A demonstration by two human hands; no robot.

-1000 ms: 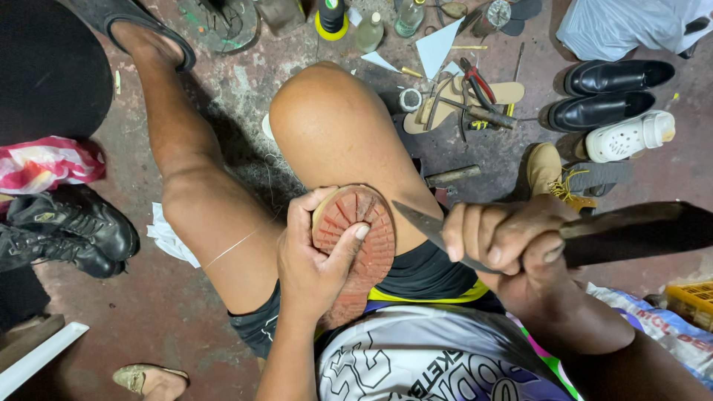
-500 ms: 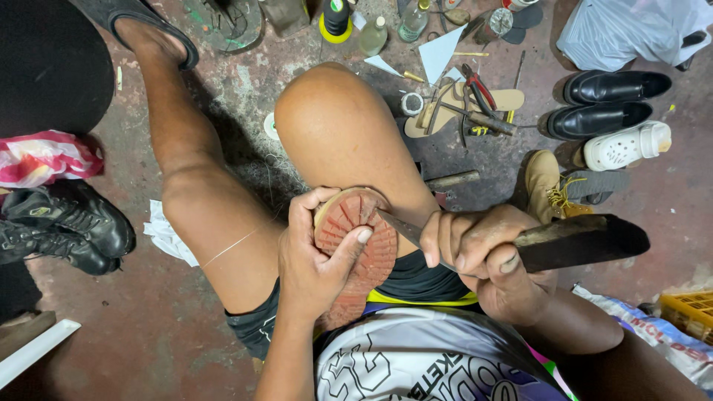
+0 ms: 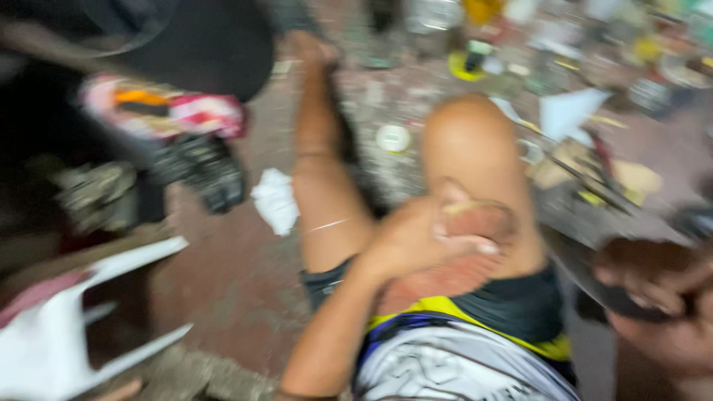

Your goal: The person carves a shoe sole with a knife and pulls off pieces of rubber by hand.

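Note:
The whole frame is smeared by motion. My left hand is shut on a round reddish-brown shoe sole and presses it against my right thigh, thumb across its top edge. My right hand sits at the right edge, closed around the dark handle of a knife. The grey blade points left toward the sole and stands a little apart from it. My bare knees rise above the hands.
A crumpled white paper lies on the reddish floor left of my leg. Black boots and a pink cloth are further left, a white plastic piece at bottom left. Blurred tools and bottles crowd the upper right.
The view has swung and blurred. My right hand with the knife has drawn back to the right, off the sole's edge. My left hand still grips the sole on my thigh.

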